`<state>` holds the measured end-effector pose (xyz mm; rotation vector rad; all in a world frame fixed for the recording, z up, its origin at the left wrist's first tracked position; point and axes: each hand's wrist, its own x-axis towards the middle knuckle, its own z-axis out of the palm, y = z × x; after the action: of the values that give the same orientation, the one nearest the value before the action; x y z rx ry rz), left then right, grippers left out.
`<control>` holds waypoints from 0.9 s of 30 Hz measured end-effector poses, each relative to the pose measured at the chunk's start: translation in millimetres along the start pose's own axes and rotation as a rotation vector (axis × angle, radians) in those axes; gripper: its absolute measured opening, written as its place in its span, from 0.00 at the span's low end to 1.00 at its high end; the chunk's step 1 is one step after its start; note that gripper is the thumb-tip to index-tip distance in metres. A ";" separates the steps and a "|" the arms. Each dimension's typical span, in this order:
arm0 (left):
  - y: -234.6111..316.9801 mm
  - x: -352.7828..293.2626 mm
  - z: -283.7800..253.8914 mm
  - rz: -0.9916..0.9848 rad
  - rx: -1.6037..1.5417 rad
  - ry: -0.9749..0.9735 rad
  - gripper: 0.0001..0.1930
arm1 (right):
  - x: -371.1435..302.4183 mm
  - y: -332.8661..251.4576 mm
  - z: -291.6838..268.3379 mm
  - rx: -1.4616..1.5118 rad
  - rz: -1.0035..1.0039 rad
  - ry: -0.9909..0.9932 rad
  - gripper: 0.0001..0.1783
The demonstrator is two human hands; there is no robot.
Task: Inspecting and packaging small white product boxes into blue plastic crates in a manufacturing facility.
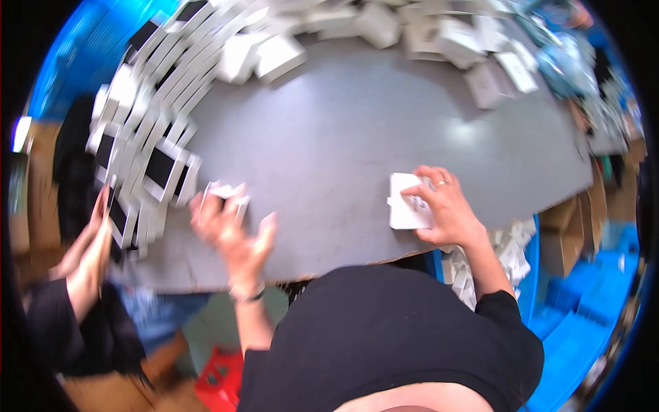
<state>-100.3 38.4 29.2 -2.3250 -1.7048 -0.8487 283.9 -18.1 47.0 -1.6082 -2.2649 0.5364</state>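
Note:
My right hand has its fingers and thumb closed on a small white box on the grey table; some faint printing shows on its top. Smeared a little by motion, my left hand is open, thumb well apart from the fingers. Just beyond its fingertips, partly covered by them, is a small white box with a dark inside. Stacked rows of white boxes with dark openings stand to the left of this hand.
At the left edge, another person's hands touch the stacked boxes. White boxes and clear plastic bags line the far side. A blue bin of white pieces sits below the table's right edge. A red crate is on the floor.

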 end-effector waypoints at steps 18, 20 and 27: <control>43.9 -5.7 9.2 -0.120 -0.263 -0.343 0.48 | 17.8 147.3 -105.0 0.389 0.356 0.174 0.22; 38.0 7.4 17.5 0.008 -0.338 -0.325 0.53 | 23.6 132.3 -94.5 0.441 0.313 -0.166 0.21; 33.1 2.5 53.5 -0.130 -0.230 -0.322 0.47 | 36.6 42.3 -20.9 -0.233 0.289 0.163 0.42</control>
<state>-50.4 51.6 -6.9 -2.6476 -1.9975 -0.7592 316.7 31.8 46.8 -2.0308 -2.0485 0.2006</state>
